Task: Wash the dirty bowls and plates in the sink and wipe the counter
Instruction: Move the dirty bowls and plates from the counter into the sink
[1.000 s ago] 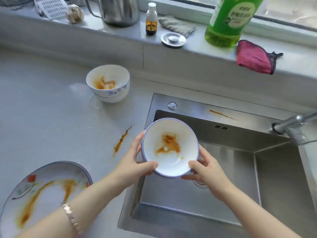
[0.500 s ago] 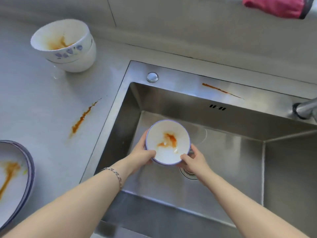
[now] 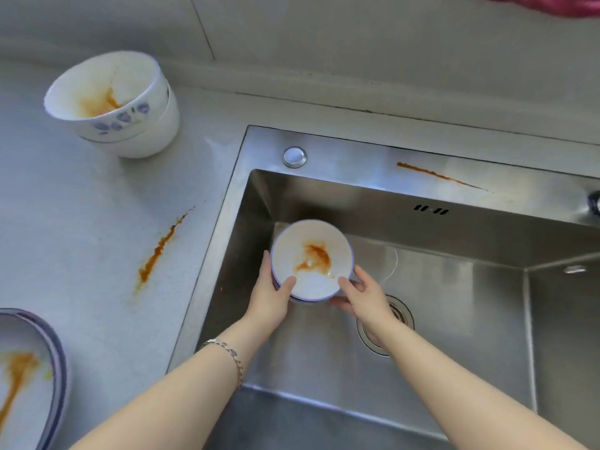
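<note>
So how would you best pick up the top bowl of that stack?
Probably by the rim of the top bowl, from above: nested in the lower bowl, mouth up, only its rim and upper wall are free. The left hand and right hand hold the small bowl.

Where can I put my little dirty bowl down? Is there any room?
In the steel sink, the floor is bare right of the round drain, up to the ridge. The grey counter has room between the stacked white bowls and the orange sauce streak. The stained plates crowd its near-left corner.
</note>
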The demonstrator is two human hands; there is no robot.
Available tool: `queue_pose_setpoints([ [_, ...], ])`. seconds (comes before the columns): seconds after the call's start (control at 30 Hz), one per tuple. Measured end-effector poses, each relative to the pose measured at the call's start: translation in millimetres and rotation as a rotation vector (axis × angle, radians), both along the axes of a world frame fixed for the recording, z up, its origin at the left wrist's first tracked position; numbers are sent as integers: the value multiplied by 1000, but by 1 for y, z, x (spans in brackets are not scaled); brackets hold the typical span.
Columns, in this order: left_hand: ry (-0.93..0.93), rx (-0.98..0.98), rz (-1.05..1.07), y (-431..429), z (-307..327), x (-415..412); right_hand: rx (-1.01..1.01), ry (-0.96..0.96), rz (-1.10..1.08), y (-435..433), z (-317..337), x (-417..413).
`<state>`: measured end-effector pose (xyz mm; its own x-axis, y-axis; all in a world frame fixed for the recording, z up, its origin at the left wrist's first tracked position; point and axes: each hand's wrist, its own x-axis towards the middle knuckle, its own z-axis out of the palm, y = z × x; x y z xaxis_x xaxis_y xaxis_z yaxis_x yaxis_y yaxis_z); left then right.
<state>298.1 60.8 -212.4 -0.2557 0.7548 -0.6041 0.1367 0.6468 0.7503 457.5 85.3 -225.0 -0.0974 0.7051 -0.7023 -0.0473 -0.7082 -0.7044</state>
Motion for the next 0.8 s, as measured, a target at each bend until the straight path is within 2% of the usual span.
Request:
queue_pose_setpoints([
  [0.1,153,-40,-139,1,23,-5,-12,9,-49,5,-1,-19],
  [0.17,159,-106,-308,-2,51,-12,-26,-48,7,10,3,-29],
  [0.23,114,-134,-454,-5,83,-26,-3,-246,198,14,12,-31],
  [0.33,109,-39,-536,-6,126,-59,97,-707,602,21,46,-33],
  [0.43,162,103,-415,4,157,-106,259,-835,734,31,104,-60],
  [0.57,376,259,-139,33,181,-183,446,-722,771,58,163,-125],
  [0.67,416,202,20,59,185,-232,398,-454,549,83,187,-183],
  [0.73,319,137,96,80,181,-256,305,-288,420,99,199,-217],
  [0.8,130,77,149,100,177,-271,226,-193,364,112,205,-243],
])
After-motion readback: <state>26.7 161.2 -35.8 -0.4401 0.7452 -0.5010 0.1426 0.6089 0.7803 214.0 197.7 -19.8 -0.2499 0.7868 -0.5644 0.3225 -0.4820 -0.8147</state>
